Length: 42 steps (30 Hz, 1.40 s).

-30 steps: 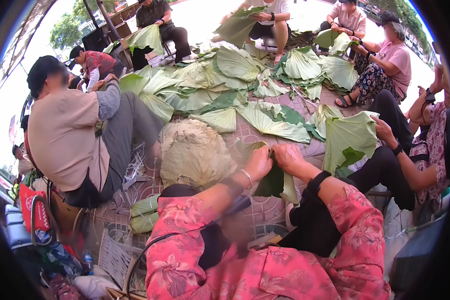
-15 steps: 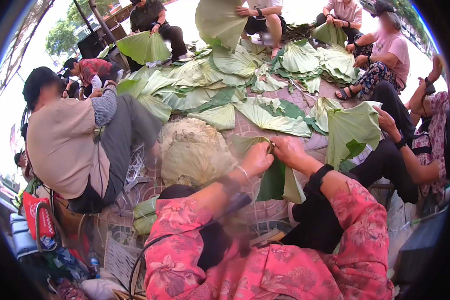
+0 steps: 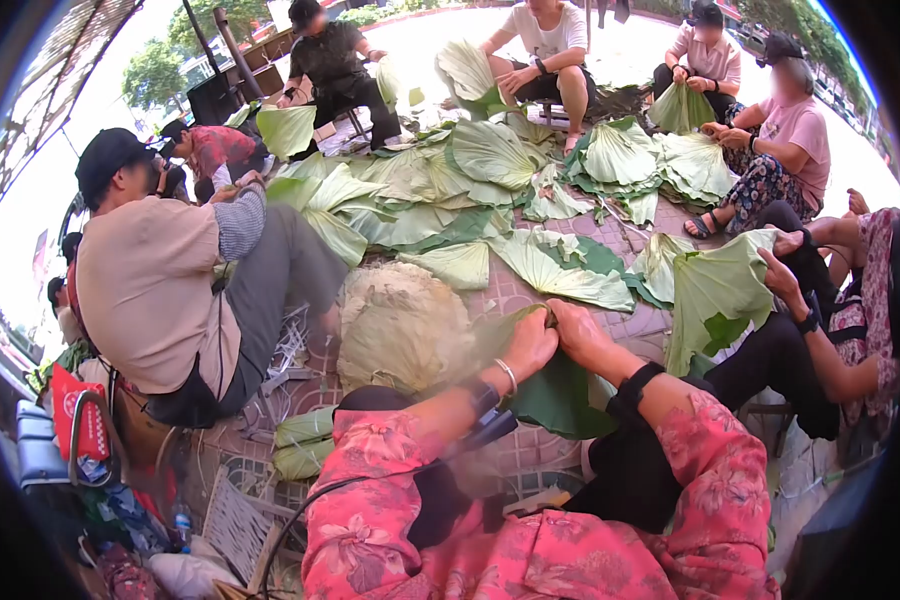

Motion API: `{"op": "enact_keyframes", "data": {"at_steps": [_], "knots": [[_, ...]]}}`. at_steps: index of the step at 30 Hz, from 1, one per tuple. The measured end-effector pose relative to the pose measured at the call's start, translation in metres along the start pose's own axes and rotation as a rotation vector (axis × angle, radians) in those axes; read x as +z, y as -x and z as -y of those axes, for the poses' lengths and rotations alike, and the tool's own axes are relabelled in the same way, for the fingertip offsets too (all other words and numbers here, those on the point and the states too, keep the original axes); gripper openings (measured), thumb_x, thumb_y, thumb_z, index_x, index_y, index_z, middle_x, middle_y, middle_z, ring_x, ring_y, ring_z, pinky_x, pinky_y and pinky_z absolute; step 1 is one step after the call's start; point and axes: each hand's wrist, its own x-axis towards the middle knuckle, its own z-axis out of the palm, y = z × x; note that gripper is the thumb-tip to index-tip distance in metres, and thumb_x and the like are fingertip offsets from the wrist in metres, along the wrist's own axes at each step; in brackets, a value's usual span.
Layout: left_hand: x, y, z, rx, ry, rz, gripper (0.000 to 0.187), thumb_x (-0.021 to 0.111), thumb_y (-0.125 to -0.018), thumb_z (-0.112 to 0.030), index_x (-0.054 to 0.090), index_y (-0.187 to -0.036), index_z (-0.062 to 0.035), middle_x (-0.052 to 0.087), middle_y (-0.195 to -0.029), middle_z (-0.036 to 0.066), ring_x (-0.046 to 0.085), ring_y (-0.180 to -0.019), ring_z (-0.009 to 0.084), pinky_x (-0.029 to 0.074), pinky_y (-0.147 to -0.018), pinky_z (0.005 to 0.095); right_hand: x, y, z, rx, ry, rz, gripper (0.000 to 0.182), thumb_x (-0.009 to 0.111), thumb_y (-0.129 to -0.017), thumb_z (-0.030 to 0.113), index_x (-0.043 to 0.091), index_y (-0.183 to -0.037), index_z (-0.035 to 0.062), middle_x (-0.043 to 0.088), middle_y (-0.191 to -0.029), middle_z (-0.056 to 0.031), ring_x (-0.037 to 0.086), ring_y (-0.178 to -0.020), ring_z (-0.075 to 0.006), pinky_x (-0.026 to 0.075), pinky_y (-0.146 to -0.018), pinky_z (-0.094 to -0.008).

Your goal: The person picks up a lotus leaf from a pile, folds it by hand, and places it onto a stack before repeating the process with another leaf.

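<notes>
A green lotus leaf (image 3: 560, 400) hangs from my two hands in front of my knees, its darker face showing. My left hand (image 3: 530, 343), with a bracelet at the wrist, is closed on the leaf's upper edge. Close beside it, my right hand (image 3: 582, 335) pinches the same edge, a black band on that wrist. The fingertips nearly meet, and what lies between them is partly hidden. Just beyond my left forearm sits a round bundle of pale, dried leaves (image 3: 400, 325). Folded leaves (image 3: 305, 440) lie on the paving to the left of my knee.
A broad heap of lotus leaves (image 3: 420, 200) covers the paving ahead. Several people sit around it handling leaves. At right, a co-worker holds up a large leaf (image 3: 715, 295). A person in a beige top (image 3: 160, 290) sits close on my left, near a red bag (image 3: 78, 415).
The leaf in my hands has turned and spread, showing more of its dark green face. At the back, a co-worker's large raised leaf is lower. The whole view has shifted slightly.
</notes>
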Motion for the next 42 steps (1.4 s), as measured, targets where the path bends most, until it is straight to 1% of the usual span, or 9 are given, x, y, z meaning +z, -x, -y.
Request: {"op": "enact_keyframes", "data": {"at_steps": [6,12,15,21,29,31,36,40,42], "knots": [[-0.016,-0.003,-0.004,0.029,-0.293,0.07,0.022,0.057,-0.075,-0.02,0.056,-0.084,-0.0002,0.06,-0.078,0.022,0.058,-0.077,0.0387,0.046,-0.069,0.0452,-0.002,0.004,-0.006,0.015,0.078,0.061,0.006,0.048,-0.077,0.003,0.045,-0.082,0.0005,0.056,-0.079,-0.0245,0.053,-0.079,-0.0449,0.039,-0.063,-0.0509],[-0.016,-0.003,0.004,0.123,-0.331,0.078,0.017,0.056,-0.075,-0.02,0.061,-0.08,-0.0044,0.06,-0.074,0.02,0.059,-0.072,0.0378,0.046,-0.066,0.0458,-0.006,0.006,0.005,0.115,0.201,0.128,0.006,0.051,-0.078,0.006,0.049,-0.077,0.0012,0.055,-0.068,-0.0225,0.054,-0.069,-0.0435,0.039,-0.059,-0.0517],[-0.019,-0.001,0.0,0.124,-0.295,0.072,0.016,0.053,-0.074,-0.017,0.06,-0.077,-0.0034,0.059,-0.073,0.021,0.058,-0.072,0.0388,0.046,-0.064,0.0467,0.0,0.007,-0.01,0.03,0.212,0.001,0.006,0.053,-0.077,0.008,0.05,-0.077,0.0019,0.056,-0.066,-0.0222,0.055,-0.067,-0.0432,0.041,-0.058,-0.0518],[-0.02,0.003,-0.001,0.171,-0.209,0.081,0.015,0.05,-0.074,-0.014,0.058,-0.075,-0.0011,0.057,-0.07,0.022,0.057,-0.071,0.0412,0.045,-0.063,0.048,-0.007,0.006,-0.001,0.17,0.252,0.096,0.009,0.053,-0.077,0.011,0.057,-0.081,0.0046,0.06,-0.074,-0.0206,0.058,-0.073,-0.0403,0.045,-0.063,-0.0491],[-0.029,0.004,-0.019,0.266,-0.132,0.004,0.018,0.051,-0.079,-0.014,0.058,-0.09,-0.0019,0.058,-0.077,0.023,0.057,-0.074,0.04,0.046,-0.065,0.0448,-0.016,-0.003,0.012,0.182,0.158,-0.132,0.016,0.05,-0.08,0.015,0.059,-0.087,0.0035,0.06,-0.078,-0.0219,0.058,-0.077,-0.0405,0.045,-0.068,-0.0476],[-0.023,0.007,-0.015,0.276,-0.123,-0.016,0.021,0.053,-0.08,-0.014,0.059,-0.097,-0.0032,0.059,-0.08,0.023,0.058,-0.077,0.0387,0.046,-0.066,0.0427,-0.019,-0.006,0.005,0.212,0.114,0.011,0.019,0.049,-0.081,0.015,0.059,-0.09,0.0001,0.06,-0.079,-0.0229,0.057,-0.077,-0.0418,0.044,-0.067,-0.0447],[-0.022,0.009,-0.015,0.306,-0.039,-0.015,0.025,0.052,-0.085,-0.015,0.058,-0.104,-0.0007,0.061,-0.085,0.021,0.06,-0.078,0.0354,0.047,-0.069,0.0359,-0.023,-0.006,0.009,0.233,0.029,-0.075,0.019,0.046,-0.082,0.011,0.062,-0.089,0.0031,0.06,-0.076,-0.0232,0.059,-0.074,-0.0403,0.045,-0.065,-0.0449],[-0.037,-0.002,-0.022,0.131,0.373,-0.036,0.025,0.053,-0.087,-0.016,0.059,-0.102,0.0028,0.062,-0.082,0.014,0.06,-0.076,0.0256,0.046,-0.073,0.0318,-0.034,-0.015,0.004,0.212,-0.163,-0.204,0.02,0.047,-0.082,0.007,0.064,-0.092,0.0031,0.061,-0.076,-0.0214,0.061,-0.073,-0.0346,0.047,-0.067,-0.0353],[-0.053,-0.015,-0.01,0.161,0.172,-0.263,0.024,0.053,-0.087,-0.02,0.058,-0.1,-0.0006,0.061,-0.092,0.013,0.058,-0.085,0.0247,0.045,-0.076,0.0332,-0.041,-0.018,-0.013,0.284,-0.313,-0.232,0.019,0.051,-0.082,0.006,0.064,-0.095,0.0021,0.065,-0.073,-0.0112,0.06,-0.068,-0.0174,0.046,-0.065,-0.0286]]}}
